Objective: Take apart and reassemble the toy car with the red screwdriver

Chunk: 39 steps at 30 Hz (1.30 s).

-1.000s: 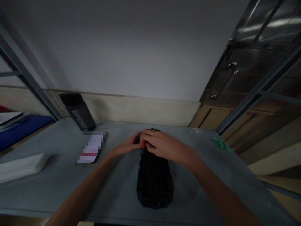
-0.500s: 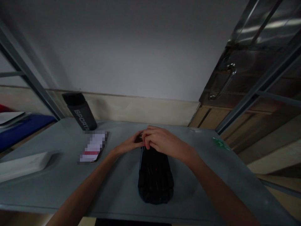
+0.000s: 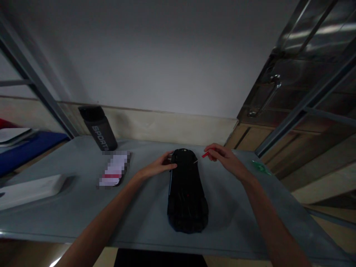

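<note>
A black toy car [image 3: 187, 185] lies upside down on the grey table [image 3: 150, 226], its underside facing up. My left hand [image 3: 161, 164] grips the car's far left side, thumb on the underside and fingers around the edge. Off the car's far right side, my right hand [image 3: 219, 154] is closed on a small screwdriver [image 3: 207, 152] with a red handle. Its thin metal shaft points left, toward the car's far end.
A dark bottle [image 3: 98, 128] stands at the back left, with a phone [image 3: 115, 168] in front of it. A white case [image 3: 33, 191] lies at the left. Green plastic [image 3: 261, 168] sits near the right edge. Metal posts rise at both sides.
My right hand has moved right, off the car, and the red screwdriver now shows in it. My left hand stays at the car's far end. The view has shifted slightly.
</note>
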{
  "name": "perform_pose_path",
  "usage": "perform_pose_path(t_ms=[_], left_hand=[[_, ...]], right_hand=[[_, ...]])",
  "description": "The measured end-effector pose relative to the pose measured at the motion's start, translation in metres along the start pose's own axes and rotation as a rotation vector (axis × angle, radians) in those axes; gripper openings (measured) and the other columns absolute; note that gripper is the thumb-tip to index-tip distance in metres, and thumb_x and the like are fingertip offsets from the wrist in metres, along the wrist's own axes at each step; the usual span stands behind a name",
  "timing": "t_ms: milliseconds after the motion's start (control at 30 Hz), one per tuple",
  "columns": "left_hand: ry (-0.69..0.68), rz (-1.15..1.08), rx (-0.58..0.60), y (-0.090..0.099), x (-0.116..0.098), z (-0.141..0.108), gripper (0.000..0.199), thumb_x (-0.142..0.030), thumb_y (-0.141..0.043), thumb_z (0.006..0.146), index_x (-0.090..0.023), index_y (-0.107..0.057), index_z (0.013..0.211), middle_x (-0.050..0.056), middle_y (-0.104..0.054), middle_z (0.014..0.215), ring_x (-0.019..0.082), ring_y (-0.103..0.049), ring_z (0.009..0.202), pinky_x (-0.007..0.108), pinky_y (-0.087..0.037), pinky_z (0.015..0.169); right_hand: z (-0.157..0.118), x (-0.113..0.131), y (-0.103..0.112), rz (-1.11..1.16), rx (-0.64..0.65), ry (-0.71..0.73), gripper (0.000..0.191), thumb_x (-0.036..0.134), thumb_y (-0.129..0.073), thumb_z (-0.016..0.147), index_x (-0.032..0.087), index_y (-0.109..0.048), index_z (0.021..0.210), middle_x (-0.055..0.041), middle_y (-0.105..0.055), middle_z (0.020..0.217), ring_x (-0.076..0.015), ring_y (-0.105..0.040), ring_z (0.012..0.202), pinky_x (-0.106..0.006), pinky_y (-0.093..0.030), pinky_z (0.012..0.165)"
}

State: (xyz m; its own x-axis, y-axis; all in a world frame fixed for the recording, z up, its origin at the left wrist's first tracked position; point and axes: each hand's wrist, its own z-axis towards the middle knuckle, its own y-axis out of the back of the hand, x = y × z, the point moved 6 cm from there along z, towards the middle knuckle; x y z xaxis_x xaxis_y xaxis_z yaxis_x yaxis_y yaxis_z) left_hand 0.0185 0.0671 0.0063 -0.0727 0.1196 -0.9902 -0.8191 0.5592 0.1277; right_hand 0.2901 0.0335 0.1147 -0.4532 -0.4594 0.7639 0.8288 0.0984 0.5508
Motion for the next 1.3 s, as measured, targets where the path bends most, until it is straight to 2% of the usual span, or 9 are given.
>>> perform_pose_path(t_ms=[67,167,333,467,600,800,1033,1167,1300], left_hand=[[-0.001,0.005,0.010,0.000,0.000,0.000,0.086,-0.045,-0.082,0.088,-0.026,-0.044,0.163,0.015,-0.060,0.155,0.032,-0.059,0.139,0.052,-0.042,0.120],[0.021,0.014,0.016,0.000,0.001,0.001,0.087,-0.045,-0.082,0.088,-0.026,-0.042,0.163,0.014,-0.061,0.155,0.033,-0.059,0.139,0.053,-0.042,0.120],[0.048,0.001,-0.013,0.000,-0.003,-0.003,0.086,-0.044,-0.082,0.088,-0.027,-0.043,0.163,0.014,-0.057,0.159,0.032,-0.057,0.143,0.052,-0.039,0.123],[0.058,-0.040,-0.017,-0.002,-0.008,-0.007,0.081,-0.043,-0.082,0.089,-0.028,-0.047,0.160,0.012,-0.055,0.162,0.032,-0.052,0.148,0.051,-0.035,0.126],[0.096,-0.155,-0.008,-0.002,-0.007,-0.010,0.081,-0.038,-0.084,0.087,-0.030,-0.049,0.160,0.012,-0.053,0.163,0.033,-0.048,0.151,0.051,-0.035,0.126],[0.160,-0.330,0.030,-0.003,-0.006,-0.013,0.085,-0.026,-0.085,0.085,-0.032,-0.048,0.161,0.009,-0.057,0.160,0.032,-0.052,0.147,0.046,-0.041,0.120],[0.181,-0.476,0.029,-0.002,0.001,-0.010,0.086,-0.019,-0.085,0.082,-0.032,-0.051,0.159,0.009,-0.064,0.152,0.025,-0.065,0.130,0.040,-0.043,0.114],[0.170,-0.518,0.036,-0.004,0.002,-0.011,0.083,-0.017,-0.084,0.083,-0.033,-0.053,0.158,0.009,-0.066,0.148,0.024,-0.067,0.125,0.040,-0.044,0.111],[0.197,-0.553,0.017,-0.006,0.001,-0.013,0.085,-0.014,-0.084,0.081,-0.033,-0.053,0.158,0.007,-0.065,0.148,0.022,-0.067,0.122,0.039,-0.045,0.110]], right_hand=[[-0.003,-0.030,0.008,-0.096,-0.116,-0.086,0.044,0.059,-0.041,0.104,0.026,-0.060,0.083,-0.0015,-0.061,0.074,-0.0192,-0.057,0.068,-0.031,-0.046,0.066],[-0.006,-0.061,0.003,-0.331,-0.079,-0.154,0.051,0.058,-0.027,0.107,0.027,-0.051,0.074,-0.0037,-0.061,0.071,-0.0209,-0.058,0.068,-0.034,-0.045,0.068],[-0.015,-0.084,-0.026,-0.437,0.094,-0.174,0.042,0.046,-0.045,0.104,0.026,-0.050,0.067,-0.0018,-0.059,0.064,-0.0197,-0.056,0.062,-0.033,-0.041,0.066],[-0.019,-0.092,-0.036,-0.512,0.119,-0.193,0.027,0.034,-0.049,0.103,0.025,-0.060,0.080,-0.0023,-0.065,0.072,-0.0200,-0.060,0.068,-0.032,-0.042,0.069],[-0.021,-0.096,-0.035,-0.557,0.110,-0.210,0.021,0.034,-0.050,0.103,0.025,-0.063,0.090,-0.0028,-0.066,0.075,-0.0214,-0.061,0.069,-0.032,-0.040,0.068],[-0.023,-0.094,-0.034,-0.530,0.061,-0.234,0.012,0.033,-0.056,0.100,0.027,-0.063,0.094,-0.0025,-0.068,0.075,-0.0222,-0.063,0.069,-0.033,-0.040,0.068],[-0.011,-0.078,-0.019,-0.381,-0.166,-0.267,0.027,0.044,-0.044,0.105,0.025,-0.062,0.102,-0.0073,-0.069,0.081,-0.0265,-0.065,0.075,-0.039,-0.045,0.075],[0.010,-0.068,-0.036,-0.138,-0.162,-0.233,0.027,0.043,-0.046,0.102,0.025,-0.065,0.109,-0.0091,-0.074,0.104,-0.0268,-0.069,0.094,-0.040,-0.051,0.089],[0.035,-0.057,-0.060,0.035,-0.087,-0.206,0.024,0.038,-0.051,0.102,0.028,-0.068,0.114,-0.0071,-0.074,0.124,-0.0246,-0.067,0.114,-0.042,-0.049,0.104]])
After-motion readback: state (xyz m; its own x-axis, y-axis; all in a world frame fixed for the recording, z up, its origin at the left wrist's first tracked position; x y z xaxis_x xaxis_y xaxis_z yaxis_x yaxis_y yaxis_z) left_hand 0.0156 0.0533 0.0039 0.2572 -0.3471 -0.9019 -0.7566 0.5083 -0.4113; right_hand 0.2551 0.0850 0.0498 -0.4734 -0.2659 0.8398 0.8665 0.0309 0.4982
